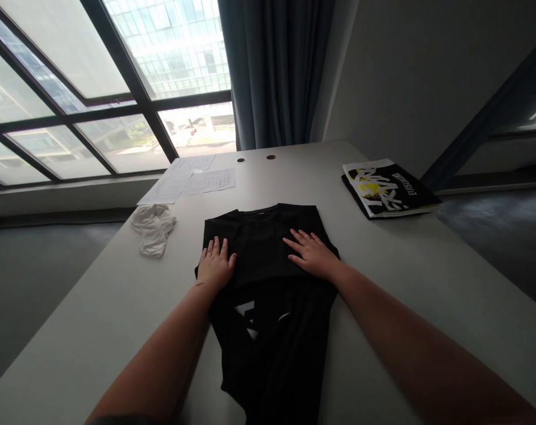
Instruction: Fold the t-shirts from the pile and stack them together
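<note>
A black T-shirt (pixel 263 254) lies on the white table with its neckline toward the window. Its sides look folded under or inward, and a white print shows partly on the lower half. My left hand (pixel 216 264) rests flat on the shirt's upper left side, fingers spread. On the upper right side lies my right hand (pixel 310 252), also flat with its fingers apart. Neither hand grips the cloth. The lower part of the shirt runs toward me between my forearms, narrower and a little rumpled.
A crumpled white cloth (pixel 153 229) lies at the table's left edge, with printed paper sheets (pixel 208 181) beyond it. At the right sits a folded black garment with white and yellow print (pixel 389 189). The white table (pixel 290 177) reaches toward a blue curtain (pixel 279 71) and window.
</note>
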{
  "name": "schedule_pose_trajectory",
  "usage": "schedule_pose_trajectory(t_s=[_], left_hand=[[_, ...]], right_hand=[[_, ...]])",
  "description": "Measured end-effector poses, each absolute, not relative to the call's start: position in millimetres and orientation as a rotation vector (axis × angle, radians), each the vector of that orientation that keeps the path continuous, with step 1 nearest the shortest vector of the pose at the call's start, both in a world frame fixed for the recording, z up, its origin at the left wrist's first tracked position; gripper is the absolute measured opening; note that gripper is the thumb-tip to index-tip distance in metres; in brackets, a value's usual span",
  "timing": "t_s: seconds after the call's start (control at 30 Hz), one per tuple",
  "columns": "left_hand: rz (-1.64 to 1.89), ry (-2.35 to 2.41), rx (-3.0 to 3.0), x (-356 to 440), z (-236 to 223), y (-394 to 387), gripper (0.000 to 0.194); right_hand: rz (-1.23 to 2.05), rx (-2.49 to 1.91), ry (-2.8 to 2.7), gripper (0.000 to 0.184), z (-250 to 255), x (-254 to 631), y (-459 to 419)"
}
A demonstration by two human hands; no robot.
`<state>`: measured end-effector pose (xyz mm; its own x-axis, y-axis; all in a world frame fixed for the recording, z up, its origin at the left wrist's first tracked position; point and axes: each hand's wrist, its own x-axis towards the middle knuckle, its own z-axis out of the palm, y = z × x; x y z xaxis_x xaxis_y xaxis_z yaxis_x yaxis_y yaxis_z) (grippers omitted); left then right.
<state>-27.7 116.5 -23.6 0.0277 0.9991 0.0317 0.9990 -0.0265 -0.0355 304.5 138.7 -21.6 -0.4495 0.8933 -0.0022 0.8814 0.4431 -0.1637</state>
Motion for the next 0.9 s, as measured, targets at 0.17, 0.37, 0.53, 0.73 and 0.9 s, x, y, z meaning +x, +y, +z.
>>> schedule_pose_trajectory(t_s=[0.17, 0.37, 0.53, 0.73, 0.9], left_hand=[[-0.052, -2.116, -2.294, -37, -30, 146, 0.070], [-0.202, -2.107, -2.306, -44, -14, 197, 0.063], [-0.705, -2.039, -2.109, -56, 5, 177, 0.046], [-0.571, -1.407, -2.864, -58, 15, 51, 0.041], [-0.343, -1.188, -3.125, -46, 23, -25, 0.064]], right_hand=[[0.208, -1.623, -2.564, 0.062, -27, 309, 161], [0.126, -1.599, -2.365, 0.050, -18, 302, 196], [-0.038, -1.368, -2.089, 0.043, 6, 311, 167], [0.219, -1.092, -2.293, 0.038, 18, 314, 62], [0.488, -0.851, -2.721, 0.061, 17, 289, -17]])
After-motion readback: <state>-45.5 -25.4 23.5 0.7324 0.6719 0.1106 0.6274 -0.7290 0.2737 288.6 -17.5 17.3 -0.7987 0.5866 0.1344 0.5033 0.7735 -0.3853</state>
